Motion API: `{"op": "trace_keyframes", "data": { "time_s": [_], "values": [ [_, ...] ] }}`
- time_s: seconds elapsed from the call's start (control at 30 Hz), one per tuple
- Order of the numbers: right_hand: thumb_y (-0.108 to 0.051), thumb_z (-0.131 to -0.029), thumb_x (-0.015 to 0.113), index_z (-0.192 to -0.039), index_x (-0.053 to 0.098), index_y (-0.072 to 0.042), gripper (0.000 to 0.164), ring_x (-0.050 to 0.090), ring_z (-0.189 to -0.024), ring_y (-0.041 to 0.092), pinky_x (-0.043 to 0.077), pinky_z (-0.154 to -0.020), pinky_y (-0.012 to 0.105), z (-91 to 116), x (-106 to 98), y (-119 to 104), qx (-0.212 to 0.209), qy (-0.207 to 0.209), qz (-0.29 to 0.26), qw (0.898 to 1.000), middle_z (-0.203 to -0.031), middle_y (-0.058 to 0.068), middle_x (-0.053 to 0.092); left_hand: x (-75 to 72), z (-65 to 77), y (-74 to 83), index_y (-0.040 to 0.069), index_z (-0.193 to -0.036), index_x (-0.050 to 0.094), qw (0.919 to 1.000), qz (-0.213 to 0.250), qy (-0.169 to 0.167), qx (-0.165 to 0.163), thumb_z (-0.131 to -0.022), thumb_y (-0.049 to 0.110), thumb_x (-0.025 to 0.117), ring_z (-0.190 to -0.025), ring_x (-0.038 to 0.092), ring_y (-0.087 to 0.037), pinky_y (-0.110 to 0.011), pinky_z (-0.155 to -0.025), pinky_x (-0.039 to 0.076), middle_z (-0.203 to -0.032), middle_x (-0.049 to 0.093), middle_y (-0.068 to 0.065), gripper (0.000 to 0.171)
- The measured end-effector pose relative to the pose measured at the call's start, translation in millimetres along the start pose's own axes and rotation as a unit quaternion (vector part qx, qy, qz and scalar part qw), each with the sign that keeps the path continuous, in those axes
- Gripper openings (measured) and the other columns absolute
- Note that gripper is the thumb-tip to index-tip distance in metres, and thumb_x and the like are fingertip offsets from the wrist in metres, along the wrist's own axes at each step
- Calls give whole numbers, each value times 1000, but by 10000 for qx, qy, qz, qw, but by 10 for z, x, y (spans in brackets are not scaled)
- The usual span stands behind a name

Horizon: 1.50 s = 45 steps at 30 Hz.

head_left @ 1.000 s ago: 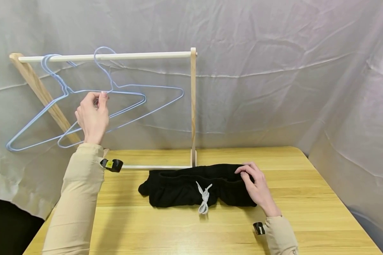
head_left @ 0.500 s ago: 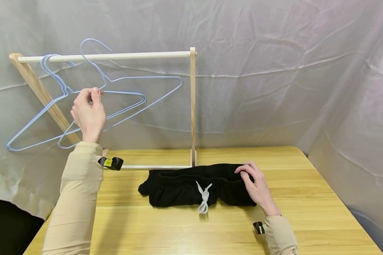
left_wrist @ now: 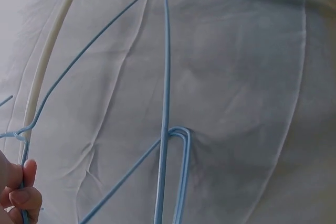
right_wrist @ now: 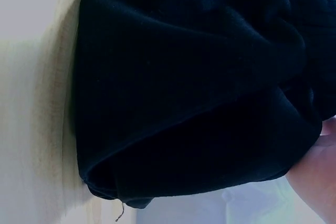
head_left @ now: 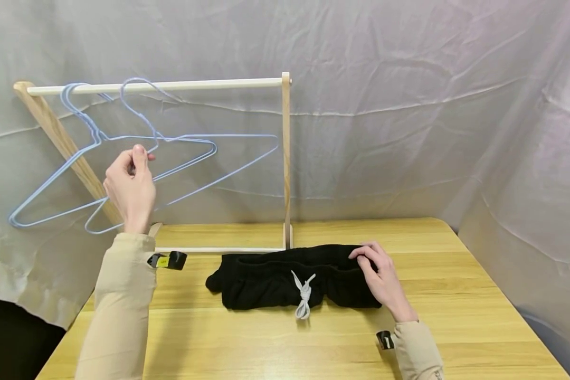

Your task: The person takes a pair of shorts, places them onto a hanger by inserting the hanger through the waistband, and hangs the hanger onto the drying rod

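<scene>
My left hand point(head_left: 132, 184) pinches a blue wire hanger point(head_left: 220, 135) just below its hook. The hanger's hook overlaps the rack's white top bar point(head_left: 218, 84); I cannot tell whether it is clear of the bar. In the left wrist view, thumb and fingers close round the hanger's wire point(left_wrist: 167, 66). Black pants point(head_left: 266, 285) with a white drawstring point(head_left: 304, 298) lie bunched on the table, waistband facing up. At their right end my right hand point(head_left: 382, 277) holds the waistband, some fingertips hidden. The right wrist view is mostly filled by the black cloth point(right_wrist: 184, 77).
Several more blue hangers point(head_left: 52, 182) hang at the left of the wooden rack point(head_left: 286, 158). The rack stands at the back of the wooden table point(head_left: 266, 343), behind the pants. Grey curtain point(head_left: 385, 132) closes off the back and right.
The left hand first raised the hanger, its hook rising above the bar, then lowered it slightly, and it has shifted left overall. The right hand and pants have stayed put.
</scene>
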State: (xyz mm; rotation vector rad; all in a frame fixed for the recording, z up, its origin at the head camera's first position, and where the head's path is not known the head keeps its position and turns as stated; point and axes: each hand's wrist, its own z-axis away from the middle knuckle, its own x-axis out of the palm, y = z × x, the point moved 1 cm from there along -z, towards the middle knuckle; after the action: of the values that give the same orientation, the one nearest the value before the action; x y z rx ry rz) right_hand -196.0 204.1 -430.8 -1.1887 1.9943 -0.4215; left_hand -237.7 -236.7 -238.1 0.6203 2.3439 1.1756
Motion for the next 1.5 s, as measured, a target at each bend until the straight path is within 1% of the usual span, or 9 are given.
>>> {"op": "trace_keyframes", "data": {
  "time_s": [0.2, 0.3, 0.5, 0.73, 0.87, 1.03, 1.17, 1.3, 1.5],
  "values": [
    [7, -96, 54, -93, 71, -13, 26, 55, -102, 2, 39, -85, 15, 7, -5, -4, -28, -1, -37, 10000, -103, 5, 64, -91, 256, -187, 35, -70, 64, 9995, 131, 136, -249, -100, 46, 55, -63, 40, -2, -21, -71, 26, -55, 44, 30, 33],
    [8, -95, 54, -93, 71, -13, 27, 55, -102, 2, 39, -86, 14, 7, -8, -5, -59, 21, -78, 9999, -103, 5, 64, -125, 394, -269, 28, -68, 64, 9996, 58, 225, -188, -100, 44, 55, -62, 39, -2, -21, -74, 25, -51, 39, 31, 37],
    [9, -96, 53, -94, 71, -14, 29, 55, -102, 2, 38, -87, 14, 10, -22, -16, -72, 45, -103, 9999, -103, 5, 64, -151, 650, -411, 3, -75, 67, 9998, -22, 179, 78, -103, 40, 52, -60, 35, -1, -25, -84, 22, -49, 34, 36, 48],
    [10, -95, 53, -94, 71, -17, 33, 56, -102, 4, 39, -87, 13, 17, -45, -36, -156, 86, -78, 9998, -103, 4, 65, -58, 917, -542, -3, -71, 62, 9983, 80, 112, 564, -103, 31, 54, -62, 32, 0, -27, -83, 18, -57, 37, 41, 47],
    [13, -93, 53, -96, 71, -18, 36, 56, -99, 6, 39, -84, 15, 27, -51, -36, -255, 111, 12, 9996, -103, 3, 65, 36, 1073, -598, -2, -68, 61, 9964, 325, 11, 781, -102, 26, 57, -67, 32, 1, -28, -84, 19, -61, 40, 32, 44],
    [15, -90, 51, -97, 71, -17, 39, 55, -96, 7, 38, -81, 17, 47, -60, -52, -292, 88, 89, 9995, -104, 4, 64, 147, 1223, -632, 2, -65, 63, 9923, 577, -64, 1091, -100, 21, 60, -69, 32, 2, -30, -87, 21, -57, 39, 11, 40],
    [17, -88, 50, -98, 71, -17, 41, 54, -100, 7, 37, -83, 16, 50, -63, -85, -343, 122, 43, 9993, -105, 4, 63, 214, 1320, -640, -1, -68, 65, 9878, 808, -251, 1308, -99, 15, 61, -68, 31, 1, -28, -83, 19, -56, 42, -3, 34],
    [18, -85, 51, -98, 71, -16, 42, 54, -105, 8, 37, -89, 14, 49, -73, -115, -433, 171, 8, 9989, -106, 5, 63, 267, 1416, -656, -2, -70, 65, 9829, 934, -409, 1535, -98, 14, 61, -69, 32, 1, -28, -82, 19, -56, 41, -7, 34],
    [19, -84, 51, -98, 70, -15, 42, 53, -109, 10, 36, -94, 12, 49, -90, -156, -543, 160, 5, 9984, -107, 6, 61, 318, 1526, -674, 0, -70, 67, 9768, 1083, -385, 1805, -99, 18, 62, -68, 33, -3, -28, -81, 19, -55, 43, -9, 34]
  ]
}}
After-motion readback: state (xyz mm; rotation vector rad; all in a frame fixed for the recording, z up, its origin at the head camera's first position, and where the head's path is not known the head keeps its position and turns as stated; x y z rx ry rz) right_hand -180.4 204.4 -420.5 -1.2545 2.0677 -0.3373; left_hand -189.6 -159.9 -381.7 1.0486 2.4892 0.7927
